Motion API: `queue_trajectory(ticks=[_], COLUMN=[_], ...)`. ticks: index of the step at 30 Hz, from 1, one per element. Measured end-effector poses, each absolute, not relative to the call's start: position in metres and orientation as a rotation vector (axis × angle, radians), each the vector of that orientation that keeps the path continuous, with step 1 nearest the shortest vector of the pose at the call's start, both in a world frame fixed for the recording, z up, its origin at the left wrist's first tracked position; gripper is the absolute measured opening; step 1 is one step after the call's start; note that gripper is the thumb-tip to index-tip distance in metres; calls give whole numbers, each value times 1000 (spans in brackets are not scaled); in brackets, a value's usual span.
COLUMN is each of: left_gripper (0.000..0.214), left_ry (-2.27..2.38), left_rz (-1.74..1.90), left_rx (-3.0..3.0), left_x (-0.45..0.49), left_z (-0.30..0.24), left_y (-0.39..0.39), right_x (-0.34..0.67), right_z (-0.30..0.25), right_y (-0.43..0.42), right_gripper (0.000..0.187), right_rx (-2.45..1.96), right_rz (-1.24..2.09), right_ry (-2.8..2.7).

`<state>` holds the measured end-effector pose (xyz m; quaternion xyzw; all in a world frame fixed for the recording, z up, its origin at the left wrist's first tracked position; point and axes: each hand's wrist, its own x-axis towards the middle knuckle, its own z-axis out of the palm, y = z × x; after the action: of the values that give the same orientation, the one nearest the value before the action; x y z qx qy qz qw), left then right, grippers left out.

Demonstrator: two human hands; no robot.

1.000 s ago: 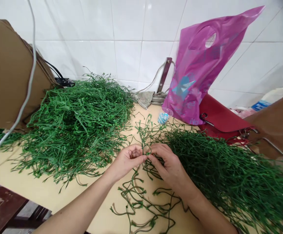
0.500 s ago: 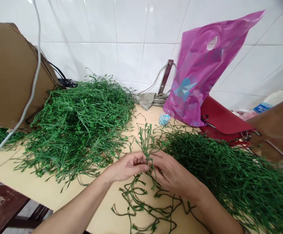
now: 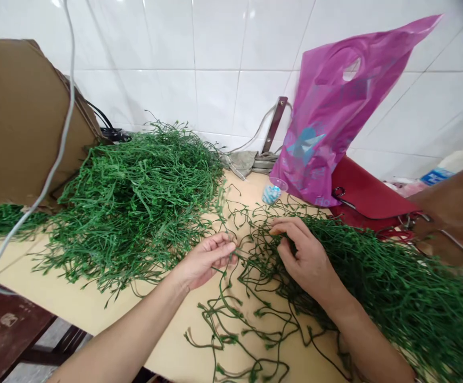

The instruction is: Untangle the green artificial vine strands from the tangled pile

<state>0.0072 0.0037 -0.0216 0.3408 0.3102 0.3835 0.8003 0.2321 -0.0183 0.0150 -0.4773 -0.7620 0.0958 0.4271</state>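
The left hand is closed in a pinch, thumb tip pressed against bent fingers, gripping a thin green sprig whose top is blurred above the knuckles; how many strands it comprises cannot be told. The right hand is loosely curled, its thumb and fingers apart, over the near-left edge of the right heap; whether its fingertips touch any strands is unclear. Two large heaps of wiry, plastic-looking stems lie on the smooth, pale yellow tabletop: the right one, darker and matted, and the left heap, brighter, springy and mounded, with small forked tips. One smaller green patch shows at the far left edge. Between the two heaps, below and beside the hands, loose stems sprawl in wavy, knotted curls, too tangled to count. Behind them stands one clear, round-rimmed plastic cup with small blue and white pieces in it, just beside one glossy, creased purple plastic bag with an oval handle hole. One smooth red bag with a flap lies to its right. At left are one brown cardboard box and a pale, rounded cable hanging in front of it. White, glossy rectangular tiles cover the wall.
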Motion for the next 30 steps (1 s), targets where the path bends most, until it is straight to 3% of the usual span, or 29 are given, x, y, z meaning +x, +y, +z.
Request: queue_trajectory(ticks=[4,9,13,18,24,30], left_gripper=[35,34,33,34,56,38], left_ry=[674,677,671,600,478,613], left_rz=[857,864,852,780,695,821], left_rx=[703,723,766,754,909,956], left_x=[8,10,10,6,4,13], left_z=[-21,-20,-20,-19,-20,-22], left_y=[5,4,1,0,-2,-5], right_x=[219,199,190,191,189,183], right_z=[15,8,0,-2,-2,-7], right_y=[-26,-33,-33,-32,-33,-34], right_gripper=[20,22,11,11,11,14], right_rx=[-1127,-1048,-1110,-1188,-1154,-1108], right_rz=[118,241,427,471,392,393], right_ry=[-1880,-1982,-1877,-1761,-1752,-1829])
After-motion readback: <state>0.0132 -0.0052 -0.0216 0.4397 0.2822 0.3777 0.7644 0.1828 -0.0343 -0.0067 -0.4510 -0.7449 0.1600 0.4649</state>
